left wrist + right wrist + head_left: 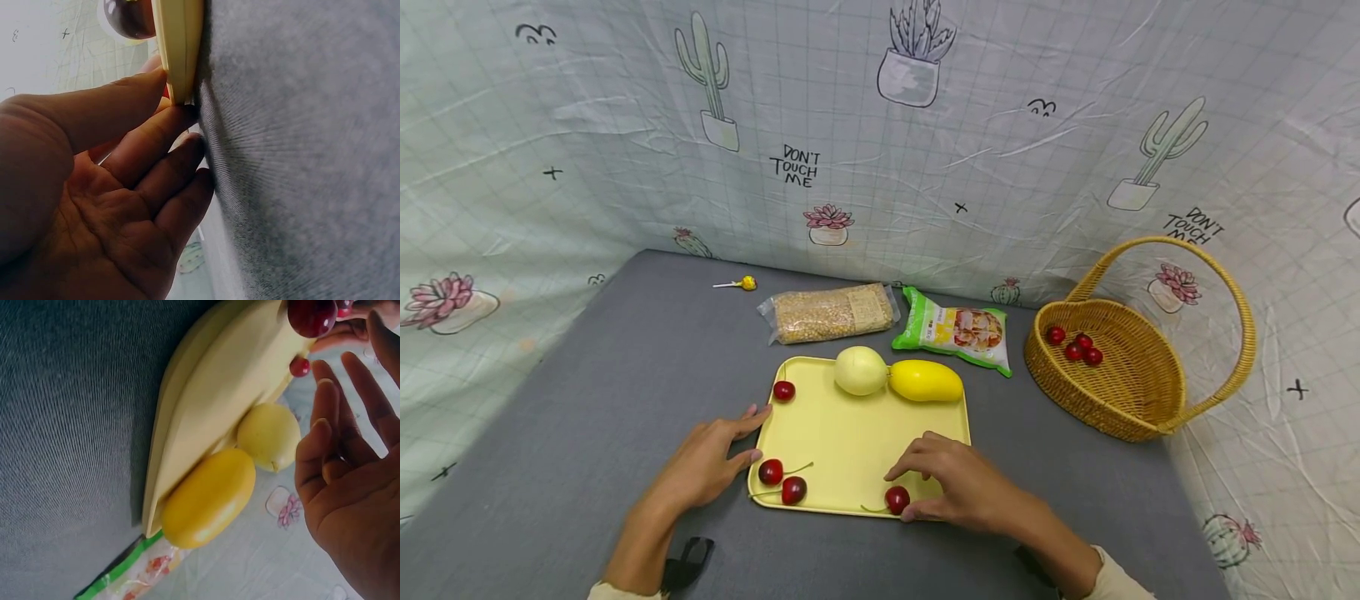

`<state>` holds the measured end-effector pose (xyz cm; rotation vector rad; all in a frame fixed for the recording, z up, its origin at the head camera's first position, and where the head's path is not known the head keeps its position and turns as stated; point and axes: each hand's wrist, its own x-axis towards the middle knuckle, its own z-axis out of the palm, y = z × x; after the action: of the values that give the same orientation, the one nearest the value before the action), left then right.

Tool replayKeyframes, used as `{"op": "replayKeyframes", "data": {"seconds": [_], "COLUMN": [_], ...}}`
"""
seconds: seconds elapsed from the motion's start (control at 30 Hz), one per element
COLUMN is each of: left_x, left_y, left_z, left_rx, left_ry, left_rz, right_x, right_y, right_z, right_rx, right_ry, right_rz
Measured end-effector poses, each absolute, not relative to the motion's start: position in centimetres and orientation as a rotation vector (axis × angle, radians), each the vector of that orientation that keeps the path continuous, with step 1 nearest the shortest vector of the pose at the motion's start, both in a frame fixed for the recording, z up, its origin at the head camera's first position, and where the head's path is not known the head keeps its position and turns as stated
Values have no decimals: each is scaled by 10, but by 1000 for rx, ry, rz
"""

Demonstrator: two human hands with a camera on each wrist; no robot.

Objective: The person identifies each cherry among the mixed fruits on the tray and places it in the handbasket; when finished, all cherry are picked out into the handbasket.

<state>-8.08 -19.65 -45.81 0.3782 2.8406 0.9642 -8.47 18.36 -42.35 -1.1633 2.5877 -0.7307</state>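
Note:
A pale yellow tray (842, 433) lies on the grey table. My left hand (703, 458) touches its left rim with thumb and forefinger; in the left wrist view the thumb rests against the tray's edge (181, 56). Over the front right part, my right hand (958, 483) curves its spread fingers around a dark red cherry (897, 500), with a gap showing above the fruit. Two more cherries, one here (771, 472) and one beside it (794, 490), sit at the front left. Another cherry (784, 391) is at the back left. A round pale fruit (861, 371) and a yellow mango (927, 381) lie along the back.
A wicker basket (1105, 408) with a tall handle stands at the right, holding several cherries (1074, 352). Behind the tray lie a bag of yellow kernels (827, 314), a green and white packet (958, 329) and a yellow lollipop (748, 283). A printed cloth (865, 142) hangs behind the table.

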Motion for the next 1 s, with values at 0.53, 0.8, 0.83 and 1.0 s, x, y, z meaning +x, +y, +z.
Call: {"op": "replayKeyframes", "data": {"seconds": [0.53, 0.8, 0.83, 1.0], "left_x": [-80, -81, -81, -80], "left_y": [-197, -197, -197, -197], "left_z": [-457, -457, -457, -458], "left_rx": [393, 397, 396, 386], "left_ry": [2840, 2841, 2841, 2839], "left_rz": [966, 973, 972, 964], "right_x": [-79, -80, -81, -83], "right_y": [175, 174, 174, 176], "right_z": [-435, -437, -437, -437], "right_rx": [-1200, -1177, -1172, -1145], "right_ry": [2631, 2662, 2670, 2727], "right_rz": [-556, -564, -573, -649]}}
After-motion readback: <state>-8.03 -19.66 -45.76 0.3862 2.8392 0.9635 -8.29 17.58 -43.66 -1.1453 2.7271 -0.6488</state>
